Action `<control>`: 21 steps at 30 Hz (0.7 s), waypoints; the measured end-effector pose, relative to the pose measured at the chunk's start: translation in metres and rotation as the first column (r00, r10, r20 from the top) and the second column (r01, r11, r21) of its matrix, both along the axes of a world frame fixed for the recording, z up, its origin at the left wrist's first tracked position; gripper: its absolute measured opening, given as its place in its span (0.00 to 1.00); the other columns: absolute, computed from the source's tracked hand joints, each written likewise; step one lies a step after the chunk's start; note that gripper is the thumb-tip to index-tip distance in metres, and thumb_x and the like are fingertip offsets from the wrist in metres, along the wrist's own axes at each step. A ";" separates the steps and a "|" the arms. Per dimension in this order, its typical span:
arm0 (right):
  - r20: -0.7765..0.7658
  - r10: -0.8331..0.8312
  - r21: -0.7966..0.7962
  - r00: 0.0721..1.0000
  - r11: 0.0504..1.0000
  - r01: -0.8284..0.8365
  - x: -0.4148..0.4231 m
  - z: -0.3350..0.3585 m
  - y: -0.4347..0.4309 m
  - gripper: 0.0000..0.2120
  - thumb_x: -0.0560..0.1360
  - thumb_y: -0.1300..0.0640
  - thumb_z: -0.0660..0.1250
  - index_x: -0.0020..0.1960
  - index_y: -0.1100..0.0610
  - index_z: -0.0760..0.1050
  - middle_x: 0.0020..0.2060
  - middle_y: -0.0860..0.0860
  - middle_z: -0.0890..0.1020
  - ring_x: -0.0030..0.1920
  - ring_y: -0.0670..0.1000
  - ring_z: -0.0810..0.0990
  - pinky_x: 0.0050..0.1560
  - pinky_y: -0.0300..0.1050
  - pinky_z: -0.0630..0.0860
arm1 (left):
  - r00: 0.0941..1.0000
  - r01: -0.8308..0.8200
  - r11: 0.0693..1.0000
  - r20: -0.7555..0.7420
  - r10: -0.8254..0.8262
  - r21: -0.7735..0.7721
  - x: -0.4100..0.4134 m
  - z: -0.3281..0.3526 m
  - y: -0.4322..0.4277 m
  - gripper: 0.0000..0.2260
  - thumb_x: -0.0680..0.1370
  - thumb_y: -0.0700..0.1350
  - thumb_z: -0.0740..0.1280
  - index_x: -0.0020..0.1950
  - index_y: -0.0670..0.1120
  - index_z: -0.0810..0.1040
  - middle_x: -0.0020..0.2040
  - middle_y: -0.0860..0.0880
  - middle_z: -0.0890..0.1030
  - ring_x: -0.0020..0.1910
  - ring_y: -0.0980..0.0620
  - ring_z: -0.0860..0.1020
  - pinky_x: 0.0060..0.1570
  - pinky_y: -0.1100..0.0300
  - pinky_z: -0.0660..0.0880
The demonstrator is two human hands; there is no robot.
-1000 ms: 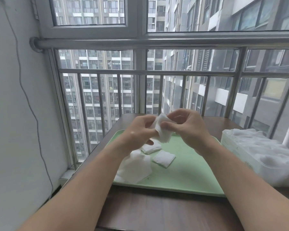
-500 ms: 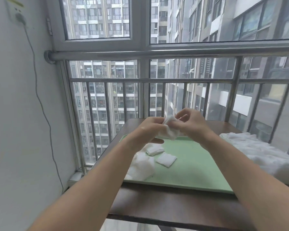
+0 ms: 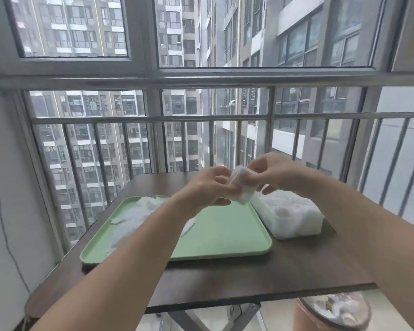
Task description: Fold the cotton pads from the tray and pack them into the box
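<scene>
Both hands are up in the air over the far right corner of the tray (image 3: 225,237), at about 1 o'clock. The left hand (image 3: 206,187) and the right hand (image 3: 280,174) both pinch one white cotton pad (image 3: 240,188) between them, with their fingers curled on it. The pad is blurry, so I cannot tell how it is folded.

The green tray lies flat on the dark worktop (image 3: 273,271). At 9 o'clock on the tray there is a loose heap of pads (image 3: 139,213). One small pad (image 3: 188,226) peeks out near the middle, just beside the left arm.

The white box (image 3: 294,229) sits at 3 o'clock from the tray, just beside its edge. It is full of white fluffy pads.

A round bin (image 3: 332,309) stands under the worktop at 5 o'clock. A metal railing (image 3: 201,119) stands at 12 o'clock, behind the worktop.
</scene>
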State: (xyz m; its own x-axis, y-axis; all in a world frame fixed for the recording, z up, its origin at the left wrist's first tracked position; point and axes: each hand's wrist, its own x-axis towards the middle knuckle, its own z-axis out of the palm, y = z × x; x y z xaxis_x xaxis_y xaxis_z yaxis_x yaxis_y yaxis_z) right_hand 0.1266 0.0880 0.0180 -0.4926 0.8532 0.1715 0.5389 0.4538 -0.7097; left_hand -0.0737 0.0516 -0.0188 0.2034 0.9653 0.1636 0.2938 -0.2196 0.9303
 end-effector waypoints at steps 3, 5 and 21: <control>0.070 0.018 -0.068 0.997 0.998 -0.013 0.027 0.004 0.001 0.13 0.75 0.48 0.74 0.54 0.56 0.84 0.48 0.54 0.86 0.46 0.51 0.82 0.52 0.47 0.80 | 0.998 -0.031 0.998 -0.047 0.033 0.051 0.023 0.001 0.004 0.12 0.75 0.42 0.76 0.55 0.46 0.79 0.50 0.45 0.86 0.45 0.50 0.85 0.43 0.58 0.81; 0.048 -0.008 -0.081 0.999 0.997 0.012 0.044 0.005 0.003 0.13 0.75 0.50 0.74 0.57 0.56 0.82 0.50 0.55 0.86 0.50 0.52 0.83 0.54 0.49 0.80 | 0.997 -0.038 0.996 -0.066 0.043 0.083 0.039 0.001 0.008 0.09 0.76 0.47 0.75 0.53 0.48 0.78 0.49 0.46 0.86 0.44 0.50 0.85 0.45 0.56 0.81; -0.131 -0.016 -0.185 0.991 0.983 -0.009 0.108 -0.005 0.027 0.16 0.75 0.62 0.72 0.62 0.60 0.78 0.58 0.57 0.83 0.59 0.56 0.82 0.61 0.54 0.80 | 0.533 0.098 0.994 -0.842 -0.088 -0.042 0.103 -0.006 0.096 0.57 0.49 0.69 0.78 0.75 0.61 0.60 0.69 0.51 0.69 0.68 0.46 0.69 0.71 0.44 0.67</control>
